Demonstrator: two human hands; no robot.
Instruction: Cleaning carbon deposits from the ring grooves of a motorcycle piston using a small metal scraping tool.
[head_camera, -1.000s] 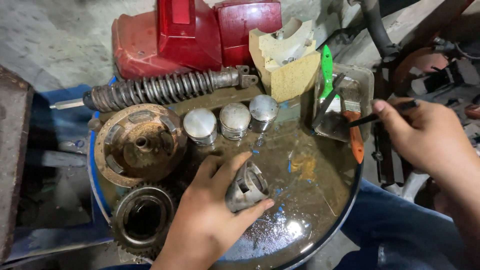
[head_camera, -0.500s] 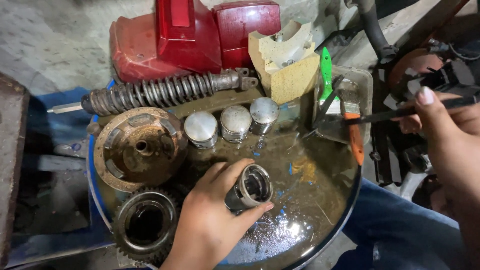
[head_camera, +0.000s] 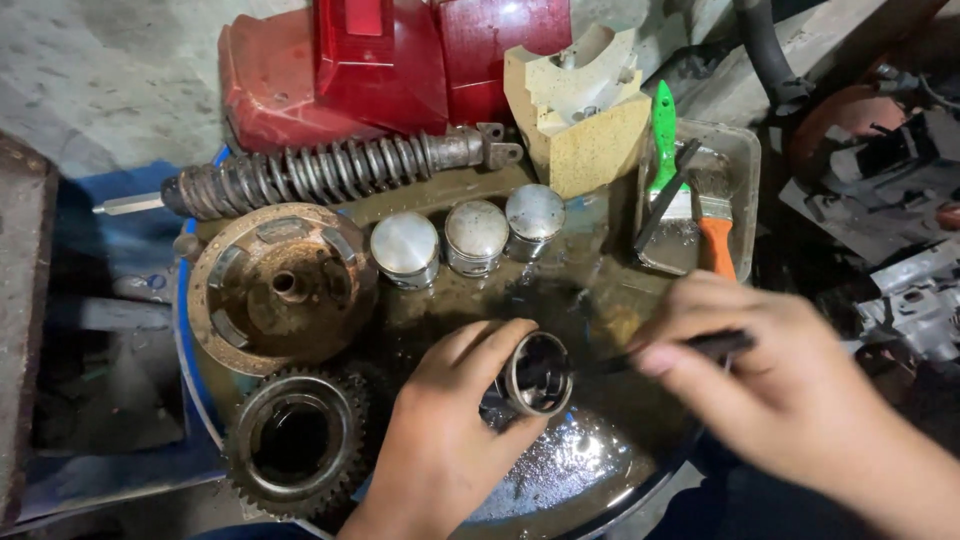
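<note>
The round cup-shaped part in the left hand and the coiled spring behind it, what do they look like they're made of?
The round cup-shaped part looks like bare grey metal, dull and oil-stained, with a dark hollow inside. The coiled spring looks like steel, darkened and grimy, perhaps rusted. The left hand grips the part; the right hand holds a thin dark tool.

My right hand (head_camera: 790, 390) is blurring in motion, smearing the thin dark tool (head_camera: 680, 350) I am holding. My left hand (head_camera: 450, 440) is covering most of the piston (head_camera: 537, 373). The bottom edge is cutting off both my wrists and the gear (head_camera: 295, 440).
</note>
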